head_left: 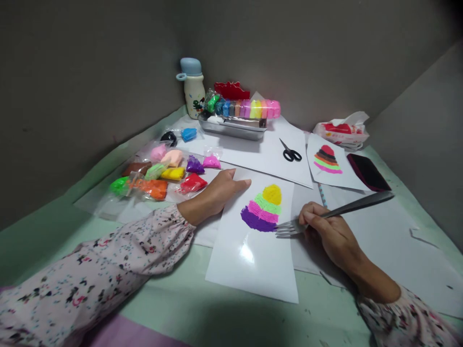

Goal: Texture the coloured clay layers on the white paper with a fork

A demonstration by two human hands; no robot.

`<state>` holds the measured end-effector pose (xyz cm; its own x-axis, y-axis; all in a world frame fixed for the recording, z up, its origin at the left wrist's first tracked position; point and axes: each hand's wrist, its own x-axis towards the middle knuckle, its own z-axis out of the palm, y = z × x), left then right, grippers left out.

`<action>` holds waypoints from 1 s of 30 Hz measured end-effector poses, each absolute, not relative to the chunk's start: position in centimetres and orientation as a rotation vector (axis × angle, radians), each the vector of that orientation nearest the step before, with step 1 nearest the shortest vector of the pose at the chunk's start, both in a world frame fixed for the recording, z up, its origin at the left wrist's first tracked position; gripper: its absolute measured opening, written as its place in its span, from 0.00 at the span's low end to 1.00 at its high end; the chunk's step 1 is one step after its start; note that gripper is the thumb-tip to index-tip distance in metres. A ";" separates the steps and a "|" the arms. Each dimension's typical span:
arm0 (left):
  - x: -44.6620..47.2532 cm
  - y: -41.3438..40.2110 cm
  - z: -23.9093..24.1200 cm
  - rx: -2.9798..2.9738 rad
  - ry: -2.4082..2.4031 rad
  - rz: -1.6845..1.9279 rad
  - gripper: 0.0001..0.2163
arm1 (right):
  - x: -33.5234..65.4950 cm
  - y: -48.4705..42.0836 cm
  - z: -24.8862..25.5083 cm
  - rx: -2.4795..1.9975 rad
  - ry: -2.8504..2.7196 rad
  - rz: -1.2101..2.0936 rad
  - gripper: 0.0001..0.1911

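Note:
A glossy white sheet (pixel 249 270) bears a layered clay shape in yellow, light green, pink and purple, the purple layer (pixel 257 220) lowest. My left hand (pixel 220 192) rests on the sheet's upper left edge, thumb and forefinger spread apart; its other fingers are mostly hidden. In my right hand (pixel 325 231) is a metal fork (pixel 356 204), gripped low with its handle pointing up to the right. The tines sit at the right end of the purple layer, apparently touching it. The surface on the layers looks rough.
Several small bags of coloured clay (pixel 172 173) lie left of my left hand. Behind are a metal tray (pixel 233 130) with clay packs, a bottle (pixel 193 94) and black scissors (pixel 291 153). At right are a second clay picture (pixel 327 161), a phone (pixel 369 171) and a tissue pack (pixel 342 132).

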<state>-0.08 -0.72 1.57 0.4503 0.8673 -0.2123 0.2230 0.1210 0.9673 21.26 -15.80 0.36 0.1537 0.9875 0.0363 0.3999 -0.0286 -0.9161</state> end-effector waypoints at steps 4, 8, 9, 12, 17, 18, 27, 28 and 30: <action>-0.1 -0.8 1.5 1.304 0.960 0.627 0.14 | 21.7 -15.8 0.1 -1.492 -1.157 0.732 0.13; 0.0 -0.9 1.5 1.170 0.782 0.594 0.11 | 21.7 -15.7 0.2 -1.363 -0.957 0.658 0.10; 0.0 -0.9 1.6 1.147 0.750 0.592 0.11 | 21.5 -15.7 0.2 -1.365 -0.953 0.652 0.08; 0.0 -1.0 1.7 1.096 0.693 0.590 0.09 | 20.6 -15.7 0.6 -1.392 -1.004 0.670 0.09; -0.1 -1.3 1.8 1.105 0.663 0.532 0.10 | 19.7 -15.9 1.2 -1.404 -1.110 0.633 0.13; -0.1 -1.3 1.8 1.116 0.668 0.509 0.10 | 19.6 -15.9 1.4 -1.433 -1.132 0.616 0.13; -0.1 -1.6 1.5 1.375 0.627 0.425 0.13 | 17.5 -15.1 3.3 -1.549 -1.155 0.961 0.17; 0.0 -1.6 1.4 1.395 0.594 0.406 0.12 | 17.3 -14.8 3.4 -1.554 -1.154 1.026 0.17; 0.2 -1.7 1.4 1.415 0.530 0.369 0.10 | 17.2 -14.3 3.6 -1.551 -1.115 1.144 0.19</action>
<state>0.17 -1.67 1.38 0.8301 0.5427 -0.1282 0.0678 0.1300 0.9892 17.20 -14.30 3.64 0.1713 0.9688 -0.1790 0.1544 -0.2058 -0.9663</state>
